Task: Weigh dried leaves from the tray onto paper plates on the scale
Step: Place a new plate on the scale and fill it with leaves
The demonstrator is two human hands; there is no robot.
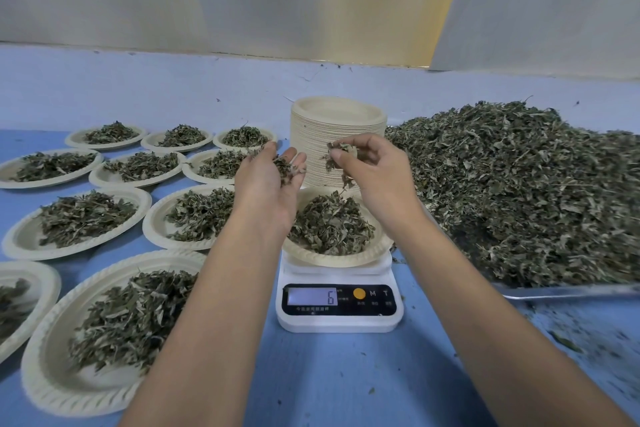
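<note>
A white digital scale stands in the middle of the blue table, its display reading 6. On it sits a paper plate with a heap of dried leaves. Above the plate my left hand is cupped palm-up with some leaves lying in it. My right hand pinches a small tuft of leaves over the plate, and a few bits hang below its fingers. A metal tray at the right carries a big pile of dried leaves.
Several filled paper plates cover the table's left half, the nearest one at the front left. A tall stack of empty plates stands just behind the scale. Leaf crumbs lie at the front right.
</note>
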